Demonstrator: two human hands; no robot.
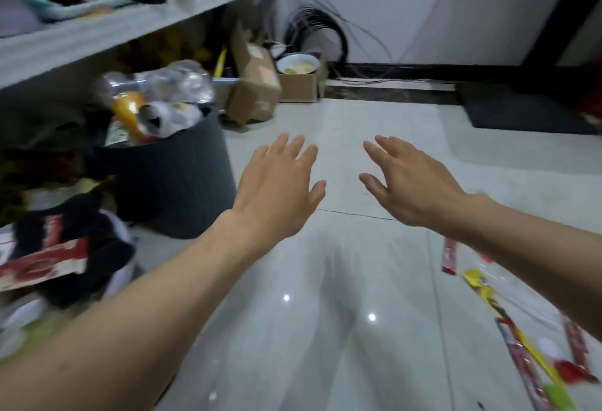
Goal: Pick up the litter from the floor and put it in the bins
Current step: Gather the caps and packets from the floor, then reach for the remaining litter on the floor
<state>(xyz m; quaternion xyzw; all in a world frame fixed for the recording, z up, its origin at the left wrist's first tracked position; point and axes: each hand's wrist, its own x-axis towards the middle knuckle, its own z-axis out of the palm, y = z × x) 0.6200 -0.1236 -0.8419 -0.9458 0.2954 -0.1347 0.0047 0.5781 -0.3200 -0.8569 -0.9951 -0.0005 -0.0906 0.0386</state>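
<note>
- Far left, low down: a dark heap, bag or second bin, too blurred to call, with a red-and-white packet (pixel 45 262) lying on top.
- Just right of it, the dark grey bin (pixel 176 182) stands under the shelf (pixel 97 32), and it is heaped! Clear crushed bottles (pixel 169 81) and an orange wrapper rise above the rim, so anything added will need pressing down or it may slide off.
- Behind it, cardboard boxes (pixel 254 88) stand against the wall, apart from the action.
- Centre stage, the left hand (pixel 277 182) hovers palm-down over the pale tiled floor (pixel 325 313), fingers straight and spread, holding nothing.
- Beside it, with a gap between them, is the right hand (pixel 410 182): fingers fanned wide, thumb out, empty too.
- Now the litter, on the floor to the lower right, under and past the right forearm: a small red sachet (pixel 449 255), then a long yellow-and-red wrapper (pixel 508 322) and more red strips (pixel 575 345) trailing towards the corner.
- Handling call: these look like thin film, feather-light, floppy, lying flat on glossy tile. Expect them to slip and cling. Best bet is to pinch a raised edge or end with thumb and fingertip, or gather several into one scrunch, since they won't break.
</note>
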